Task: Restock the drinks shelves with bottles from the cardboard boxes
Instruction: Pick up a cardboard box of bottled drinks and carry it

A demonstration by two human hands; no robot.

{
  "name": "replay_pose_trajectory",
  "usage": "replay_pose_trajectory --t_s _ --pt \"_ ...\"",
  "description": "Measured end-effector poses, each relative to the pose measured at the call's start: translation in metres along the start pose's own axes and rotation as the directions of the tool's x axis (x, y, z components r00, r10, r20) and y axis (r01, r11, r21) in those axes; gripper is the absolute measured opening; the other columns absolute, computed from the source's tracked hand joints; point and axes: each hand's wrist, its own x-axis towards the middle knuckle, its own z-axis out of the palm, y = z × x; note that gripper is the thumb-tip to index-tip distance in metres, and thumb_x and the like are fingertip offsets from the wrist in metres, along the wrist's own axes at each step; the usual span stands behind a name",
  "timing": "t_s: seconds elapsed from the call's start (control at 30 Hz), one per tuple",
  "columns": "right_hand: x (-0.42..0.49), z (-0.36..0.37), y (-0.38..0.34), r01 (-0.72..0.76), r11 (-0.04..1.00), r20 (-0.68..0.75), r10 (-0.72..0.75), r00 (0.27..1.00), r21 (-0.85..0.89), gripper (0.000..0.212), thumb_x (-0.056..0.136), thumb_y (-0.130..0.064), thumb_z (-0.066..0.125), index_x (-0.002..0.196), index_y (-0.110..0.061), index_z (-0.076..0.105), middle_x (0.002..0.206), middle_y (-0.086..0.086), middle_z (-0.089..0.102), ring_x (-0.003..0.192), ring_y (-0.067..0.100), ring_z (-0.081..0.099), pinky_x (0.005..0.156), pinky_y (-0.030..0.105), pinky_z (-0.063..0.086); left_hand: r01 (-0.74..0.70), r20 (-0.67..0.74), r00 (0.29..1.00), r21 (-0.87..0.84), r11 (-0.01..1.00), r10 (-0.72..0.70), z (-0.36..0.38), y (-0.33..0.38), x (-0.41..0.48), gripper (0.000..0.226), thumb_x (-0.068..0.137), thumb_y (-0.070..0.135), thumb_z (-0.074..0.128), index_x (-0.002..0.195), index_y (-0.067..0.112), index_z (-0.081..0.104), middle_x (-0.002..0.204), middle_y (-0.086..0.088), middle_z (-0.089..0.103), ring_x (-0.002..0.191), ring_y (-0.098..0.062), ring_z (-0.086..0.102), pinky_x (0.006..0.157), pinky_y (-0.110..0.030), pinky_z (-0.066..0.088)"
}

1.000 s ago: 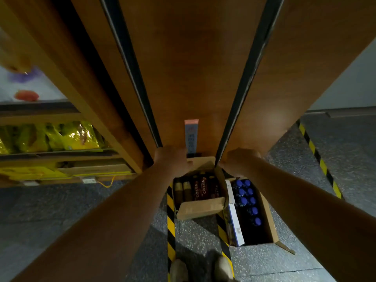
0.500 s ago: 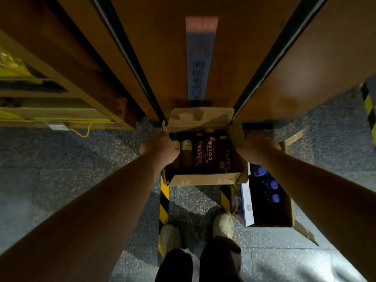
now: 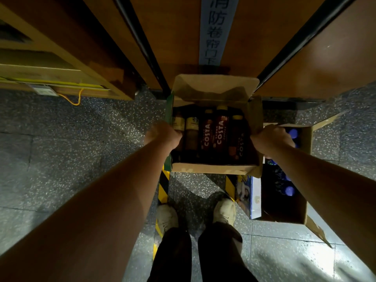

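Observation:
An open cardboard box stands on the floor against a wooden panel, its far flap up. Inside lie several coffee bottles with dark red Costa labels, plus two with pale labels at the left. My left hand grips the box's left wall. My right hand grips its right wall. A second open cardboard box sits on the floor to the right, holding bottles with blue caps; my right arm hides part of it.
Wooden panels with black vertical rails rise straight ahead, bearing a blue paper strip. A low wooden shelf unit is at the left. Yellow-black floor tape runs under the box. My shoes stand just behind it.
The view has tipped down and closer to the box. Both hands came down from the upper edge of the box to grip its left and right sides.

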Motion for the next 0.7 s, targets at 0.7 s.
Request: replay_pose_trajectory --t_s 0.7 --pt "-0.036 0.025 -0.005 0.056 0.936 0.019 -0.052 0.998 -0.347 0.036 0.1 -0.024 0.04 0.121 0.002 0.053 0.126 0.025 0.053 0.117 0.041 0.051 0.083 0.041 0.043 -0.089 0.028 0.996 0.323 0.942 0.084 0.002 -0.087 -0.025 0.036 0.1 0.034 0.037 0.105 0.009 0.063 0.107 -0.013 0.063 0.098 -0.029 0.061 0.072 -0.036 0.047"
